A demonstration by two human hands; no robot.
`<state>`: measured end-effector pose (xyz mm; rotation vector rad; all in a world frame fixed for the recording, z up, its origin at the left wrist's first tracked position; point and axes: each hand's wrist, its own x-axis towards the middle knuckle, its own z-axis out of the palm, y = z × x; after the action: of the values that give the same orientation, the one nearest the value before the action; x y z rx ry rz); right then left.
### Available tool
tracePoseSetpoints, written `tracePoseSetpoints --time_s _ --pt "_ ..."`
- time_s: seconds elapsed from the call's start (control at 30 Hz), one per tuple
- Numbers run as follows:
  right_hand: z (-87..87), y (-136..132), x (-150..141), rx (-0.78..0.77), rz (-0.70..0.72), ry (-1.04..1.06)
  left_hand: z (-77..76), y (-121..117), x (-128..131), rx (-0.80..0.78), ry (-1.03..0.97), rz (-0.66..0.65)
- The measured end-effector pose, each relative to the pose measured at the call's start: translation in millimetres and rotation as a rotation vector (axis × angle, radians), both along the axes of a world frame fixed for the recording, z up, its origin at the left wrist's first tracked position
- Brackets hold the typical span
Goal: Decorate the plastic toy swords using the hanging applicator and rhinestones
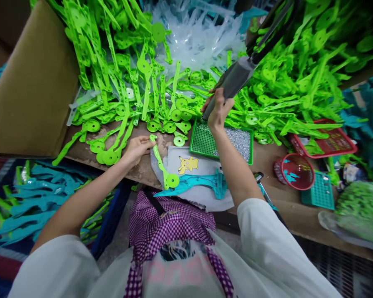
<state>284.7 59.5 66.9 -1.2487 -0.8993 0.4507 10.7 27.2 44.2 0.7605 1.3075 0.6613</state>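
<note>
Two hands grasp: left hand (139,147) a green part (161,163), right hand (218,111) a grey tool (233,80).

Glossy green plastic parts (161,163), matt grey tool (233,80), worn rough wood bench (267,161).

I see a worn brown workbench (264,159) carrying everything. A green tray (202,142) of small silvery bits sits near its middle. Behind the tray, a heap of bright green plastic parts (127,95) covers the bench. In front of it lie a white sheet with a yellow sticker (188,164) and a teal part (202,182). Right of the tray stand a round red basket (295,170), a teal grid tray (320,191) and a red flat basket (332,142).
</note>
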Motion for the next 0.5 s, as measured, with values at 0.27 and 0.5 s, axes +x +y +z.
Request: tracePoseSetpoints --time_s 0.27,0.5 --pt "-13.6 2.1 5.7 0.033 -0.023 -0.017 -0.8 0.3 0.0 0.003 -0.008 -0.003" --pt "-9.6 -2.1 4.0 0.016 -0.045 -0.033 -1.3 -0.1 0.0 0.003 -0.008 0.0"
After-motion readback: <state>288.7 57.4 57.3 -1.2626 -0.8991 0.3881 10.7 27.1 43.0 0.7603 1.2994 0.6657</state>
